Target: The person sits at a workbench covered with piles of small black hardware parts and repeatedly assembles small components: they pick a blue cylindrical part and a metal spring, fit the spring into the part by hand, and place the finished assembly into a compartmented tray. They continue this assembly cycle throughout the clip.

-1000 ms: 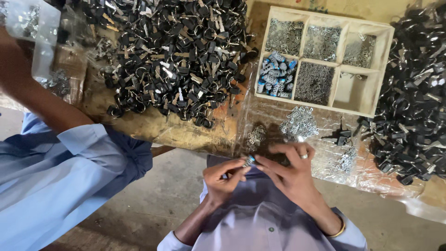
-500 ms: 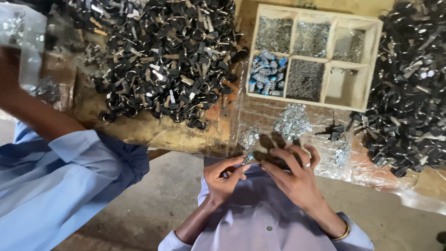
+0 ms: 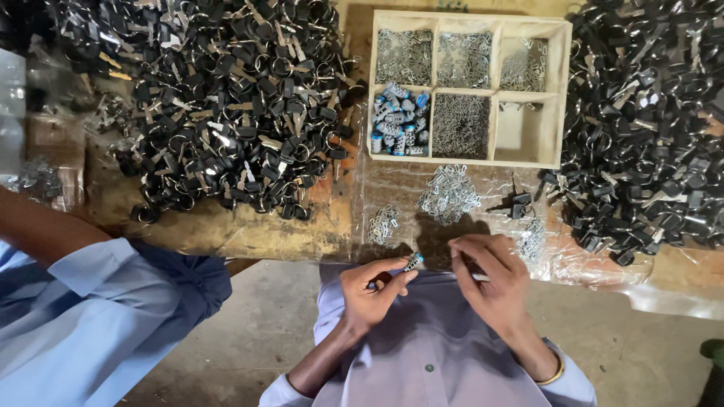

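Note:
My left hand point(image 3: 369, 290) pinches a small silver cylinder with a blue tip point(image 3: 412, 262) just in front of my lavender shirt. A little to its right, my right hand point(image 3: 490, 280) has its fingers curled around a small metal clip point(image 3: 478, 277), mostly hidden by the fingers. The two hands are a short gap apart, at the near edge of the wooden workbench point(image 3: 249, 237). Just beyond them lie loose heaps of silver clips point(image 3: 449, 194) on clear plastic sheet.
A wooden divided tray point(image 3: 559, 90) holds metal clips and blue-tipped cylinders point(image 3: 398, 119). Big piles of black key-ring parts lie at left point(image 3: 226, 98) and right point(image 3: 648, 128). A co-worker's arm in a blue sleeve point(image 3: 105, 309) is at left.
My hands, which were together working on the cylinder, have drawn apart. The right hand has moved right, and the left hand keeps the cylinder. The view has shifted slightly.

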{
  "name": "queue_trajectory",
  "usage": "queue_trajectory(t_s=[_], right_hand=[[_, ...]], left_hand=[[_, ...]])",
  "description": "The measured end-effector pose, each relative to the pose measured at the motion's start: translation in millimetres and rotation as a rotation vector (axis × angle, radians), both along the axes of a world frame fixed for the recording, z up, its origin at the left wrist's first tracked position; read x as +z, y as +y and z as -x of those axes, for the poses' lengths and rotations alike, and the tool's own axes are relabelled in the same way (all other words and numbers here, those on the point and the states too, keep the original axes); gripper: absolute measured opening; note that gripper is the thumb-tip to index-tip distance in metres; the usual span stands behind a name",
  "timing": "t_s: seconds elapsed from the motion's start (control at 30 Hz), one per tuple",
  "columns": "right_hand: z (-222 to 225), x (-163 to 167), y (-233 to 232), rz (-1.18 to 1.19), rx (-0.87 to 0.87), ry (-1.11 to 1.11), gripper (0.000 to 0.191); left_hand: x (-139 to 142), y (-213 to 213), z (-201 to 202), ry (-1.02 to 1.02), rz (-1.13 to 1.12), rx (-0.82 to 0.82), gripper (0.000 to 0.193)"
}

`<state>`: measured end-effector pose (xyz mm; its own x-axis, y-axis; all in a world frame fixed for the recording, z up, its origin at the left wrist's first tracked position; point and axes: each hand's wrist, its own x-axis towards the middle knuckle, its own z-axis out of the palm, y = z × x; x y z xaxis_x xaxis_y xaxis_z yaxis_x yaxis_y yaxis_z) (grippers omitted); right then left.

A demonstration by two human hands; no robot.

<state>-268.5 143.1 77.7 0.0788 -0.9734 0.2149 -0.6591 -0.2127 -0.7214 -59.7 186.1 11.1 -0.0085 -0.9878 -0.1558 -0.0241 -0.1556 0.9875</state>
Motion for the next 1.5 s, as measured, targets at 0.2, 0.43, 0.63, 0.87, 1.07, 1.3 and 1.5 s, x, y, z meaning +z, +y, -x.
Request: queue_trajectory(t_s=[0.2,0.43,0.63,0.87,1.07,1.3,1.5], right_hand=[[-16,-9,8,-0.157,0.107,-0.143,0.028],[-20,-12,10,-0.223,0.068,-0.213,0.039],[-19,-11,11,-0.151,0.161,-0.022,0.030],[-3,-8,1,-0.147,0.034,0.122,0.025],[-5,-5,0,0.029,0.023,0.334,0.028],[12,-13,18,0.080,0.120,0.325,0.039],[22,-27,33,0.027,0.295,0.200,0.030]], left_hand=[[3,-1,2,0.016,-0.033,0.001,0.023],[8,-2,-2,-0.035,0.029,-0.046,0.025],[11,-6,-5,-0.270,0.298,-0.087,0.026],[6,-6,-10,-0.154,0.282,-0.077,0.024],[2,-2,-8,-0.002,0.111,-0.032,0.021],[3,-2,-7,0.026,0.014,-0.014,0.021],[4,-4,-3,0.028,0.000,-0.023,0.021]])
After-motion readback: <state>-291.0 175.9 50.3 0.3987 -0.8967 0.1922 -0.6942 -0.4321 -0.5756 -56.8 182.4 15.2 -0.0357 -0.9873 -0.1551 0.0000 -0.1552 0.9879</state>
